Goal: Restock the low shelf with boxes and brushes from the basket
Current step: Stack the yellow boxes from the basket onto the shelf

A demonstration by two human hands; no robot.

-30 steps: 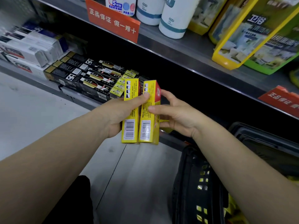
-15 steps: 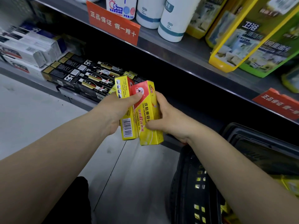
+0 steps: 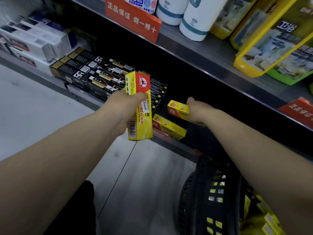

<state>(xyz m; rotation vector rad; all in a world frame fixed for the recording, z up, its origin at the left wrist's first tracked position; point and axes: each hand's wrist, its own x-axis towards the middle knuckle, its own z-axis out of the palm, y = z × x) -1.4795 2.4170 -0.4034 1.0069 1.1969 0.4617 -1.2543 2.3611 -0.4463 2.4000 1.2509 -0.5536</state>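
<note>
Yellow card, likely light, stiff, corners crushable; hold across the long sides. Left hand [image 3: 124,108] grips upright box [image 3: 140,119]; right hand [image 3: 197,110] grips second box [image 3: 177,108] inside low shelf [image 3: 170,144].

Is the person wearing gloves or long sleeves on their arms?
No. The left hand and right hand are bare, with no gloves. The left forearm and right forearm are bare too: no sleeves, watch or bracelet show.
</note>
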